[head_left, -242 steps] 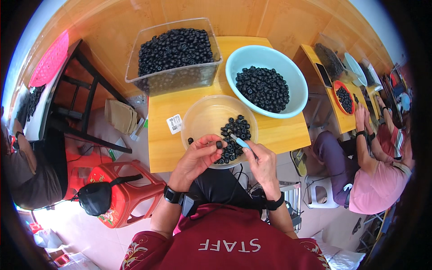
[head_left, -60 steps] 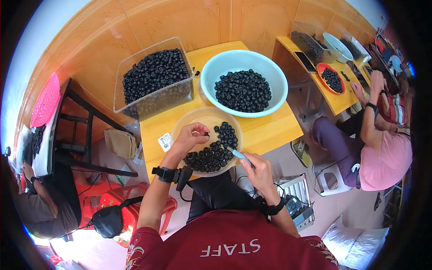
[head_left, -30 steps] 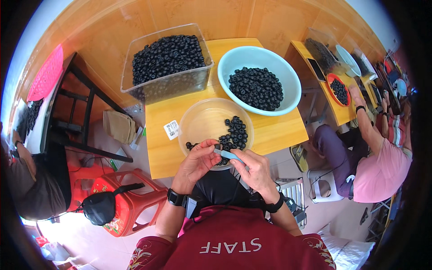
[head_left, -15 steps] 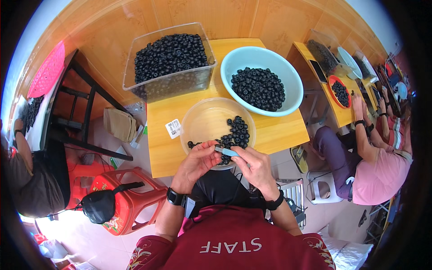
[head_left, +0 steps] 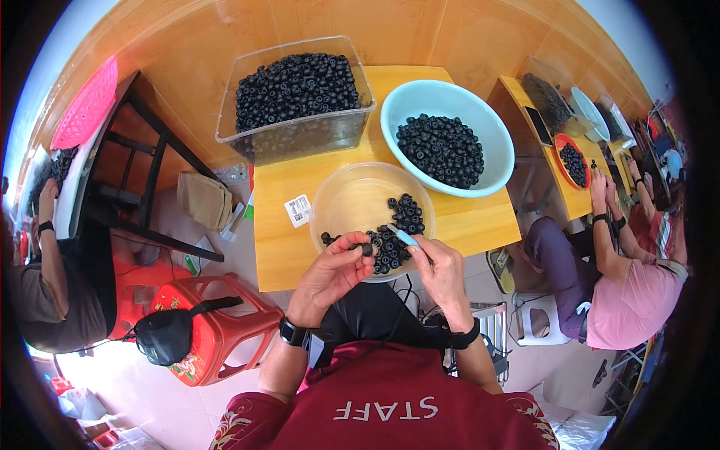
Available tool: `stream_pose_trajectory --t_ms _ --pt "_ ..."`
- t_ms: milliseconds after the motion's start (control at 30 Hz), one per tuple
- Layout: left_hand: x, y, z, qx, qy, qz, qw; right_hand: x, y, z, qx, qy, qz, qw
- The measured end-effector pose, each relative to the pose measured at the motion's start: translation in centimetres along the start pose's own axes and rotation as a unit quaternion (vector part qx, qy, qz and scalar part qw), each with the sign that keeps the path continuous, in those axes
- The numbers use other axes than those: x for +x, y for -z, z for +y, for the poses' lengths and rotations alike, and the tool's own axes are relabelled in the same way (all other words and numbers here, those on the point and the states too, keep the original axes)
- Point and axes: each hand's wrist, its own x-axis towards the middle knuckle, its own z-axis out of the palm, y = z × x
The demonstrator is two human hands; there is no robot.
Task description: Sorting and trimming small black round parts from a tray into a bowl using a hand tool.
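Between thumb and fingers, my left hand (head_left: 334, 268) pinches a small black ring-shaped part (head_left: 365, 248). My right hand (head_left: 442, 271) grips a small light-blue-handled knife (head_left: 405, 237), its short grey tip pointing up and left, apart from the held part. Both hands are over the near edge of a shallow clear round tub (head_left: 321, 201). Loose black parts (head_left: 407, 214) of the same kind lie along the tub's right and near sides. My fingers hide some of them.
A clear rectangular bin (head_left: 315, 142) heaped with black parts stands at the back left of the yellow table (head_left: 274, 259). Beside it is a light-blue basin (head_left: 501, 161) of parts. A white label (head_left: 298, 211) lies left of the tub. Co-workers sit at both sides; a red stool (head_left: 225, 322) stands left.
The knife has moved away from the part in my left hand, to the right and up. My left hand has turned slightly, showing the black part. The whole view has shifted a little.
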Motion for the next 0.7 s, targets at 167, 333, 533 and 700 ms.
stream_pose_trajectory --t_ms 167,333,533,700 --pt "0.1 0.4 0.1 0.024 -0.011 0.013 1.0 -0.6 0.1 0.0 0.004 -0.022 0.002 1.0" --pt "0.6 -1.9 0.3 0.136 -0.067 0.108 0.983 -1.3 0.3 0.1 -0.002 -0.038 -0.001 0.999" --pt "4.3 -0.3 2.4 0.172 0.008 0.068 0.983 -2.7 1.0 0.5 0.003 -0.063 0.003 0.998" --pt "12.4 -7.9 3.9 0.377 -0.101 0.025 0.92 -3.7 1.2 1.0 0.004 -0.065 -0.005 0.998"
